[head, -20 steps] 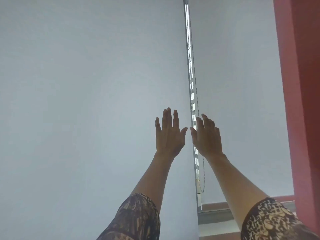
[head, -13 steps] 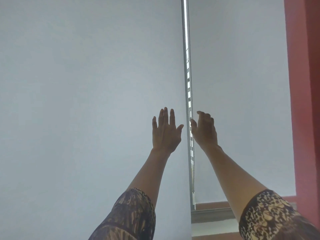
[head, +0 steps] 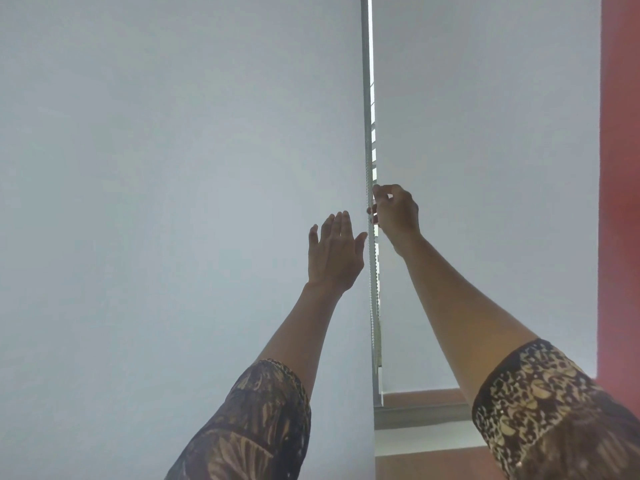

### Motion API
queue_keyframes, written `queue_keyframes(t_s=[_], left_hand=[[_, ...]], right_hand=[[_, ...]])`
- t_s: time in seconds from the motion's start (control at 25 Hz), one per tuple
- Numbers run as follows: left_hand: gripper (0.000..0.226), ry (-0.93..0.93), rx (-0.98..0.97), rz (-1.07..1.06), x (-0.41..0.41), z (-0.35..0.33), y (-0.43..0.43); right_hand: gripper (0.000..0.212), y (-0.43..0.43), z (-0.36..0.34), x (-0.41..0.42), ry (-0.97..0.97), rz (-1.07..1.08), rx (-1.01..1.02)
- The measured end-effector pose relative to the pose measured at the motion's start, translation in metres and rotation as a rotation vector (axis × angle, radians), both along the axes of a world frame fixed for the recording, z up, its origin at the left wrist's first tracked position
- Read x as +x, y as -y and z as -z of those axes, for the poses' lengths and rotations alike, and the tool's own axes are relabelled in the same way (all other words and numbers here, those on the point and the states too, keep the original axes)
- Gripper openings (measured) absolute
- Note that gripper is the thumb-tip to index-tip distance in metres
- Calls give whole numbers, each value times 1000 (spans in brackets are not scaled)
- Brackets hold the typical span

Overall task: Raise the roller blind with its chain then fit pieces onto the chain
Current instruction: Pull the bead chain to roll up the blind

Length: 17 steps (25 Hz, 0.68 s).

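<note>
Two pale grey roller blinds hang side by side: a wide left blind (head: 173, 202) and a narrower right blind (head: 485, 133), both lowered. A thin bead chain (head: 371, 289) runs down the bright gap between them. My right hand (head: 394, 211) is raised at the gap with its fingers curled and pinched around the chain. My left hand (head: 334, 256) is held up just left of the chain, fingers straight and together, holding nothing. No loose pieces are visible.
A red wall (head: 620, 168) borders the right blind. Below the right blind a window sill (head: 422, 410) shows, with a brownish frame strip above it. Patterned sleeves cover both upper arms.
My right hand has risen and closed its fingers on the chain. My left hand has stayed open and slightly lower. The view has tilted a little.
</note>
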State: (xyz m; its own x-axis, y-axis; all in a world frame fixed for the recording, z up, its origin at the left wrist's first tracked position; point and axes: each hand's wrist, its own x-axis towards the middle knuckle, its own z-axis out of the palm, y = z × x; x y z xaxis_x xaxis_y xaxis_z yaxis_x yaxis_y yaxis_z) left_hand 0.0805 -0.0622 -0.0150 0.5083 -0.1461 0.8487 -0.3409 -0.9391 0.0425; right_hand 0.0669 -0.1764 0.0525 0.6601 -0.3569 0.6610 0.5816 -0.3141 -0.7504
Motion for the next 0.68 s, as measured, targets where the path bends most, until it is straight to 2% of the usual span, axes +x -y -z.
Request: queue_keyframes(t_s=[0.2,0.36,0.52,0.68], left_hand=[[59,36,-46,38,1,-21,-7],[55,60,-134,80,-5,-39,-13],[45,33,-342,223,-18,-73,-13],[41,-138,-757,625,-36,-113,-3]], right_hand=[[33,-8,-21,-10,34,-191,116],[31,-13,-31,-18,124,-116,65],[29,-21,-25,-26,186,-92,23],[26,-38,-11,-33,192,-112,40]])
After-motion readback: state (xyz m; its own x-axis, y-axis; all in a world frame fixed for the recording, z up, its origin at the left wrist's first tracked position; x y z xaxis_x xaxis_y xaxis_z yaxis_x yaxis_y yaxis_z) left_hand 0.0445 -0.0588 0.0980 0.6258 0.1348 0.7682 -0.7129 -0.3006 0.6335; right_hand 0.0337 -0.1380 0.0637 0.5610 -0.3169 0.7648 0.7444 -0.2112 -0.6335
